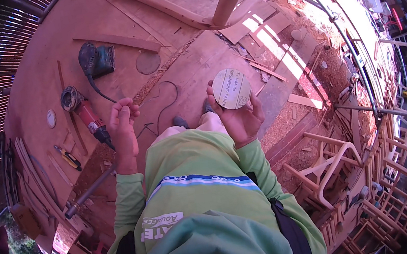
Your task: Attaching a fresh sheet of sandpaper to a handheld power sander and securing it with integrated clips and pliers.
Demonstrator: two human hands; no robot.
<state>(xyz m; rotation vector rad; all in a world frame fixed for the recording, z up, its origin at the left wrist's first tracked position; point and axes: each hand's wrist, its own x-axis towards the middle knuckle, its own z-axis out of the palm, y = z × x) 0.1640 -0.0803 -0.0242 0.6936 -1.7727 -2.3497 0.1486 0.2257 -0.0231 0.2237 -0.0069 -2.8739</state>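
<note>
A round sanding disc [232, 89], its pale printed paper backing facing up, rests in my right hand [241, 121]. The fingers and thumb of that hand hold it by the rim, in front of my body. My left hand [123, 115] is raised to the left with its fingers loosely bent and slightly apart; I see nothing in it. Beside it on the brown board surface lies a red angle grinder [89, 116] with a dark head. Farther off is a teal power sander [99, 59], its dark cord running toward my left hand. A darker round disc [148, 62] lies to its right.
A yellow utility knife [69, 157] and a small white disc [51, 118] lie at the left. Wooden strips [117, 42] are scattered about. A curved wooden frame [216, 20] stands ahead. Chair frames [327, 162] crowd the right, near metal pipes [369, 91] and sawdust.
</note>
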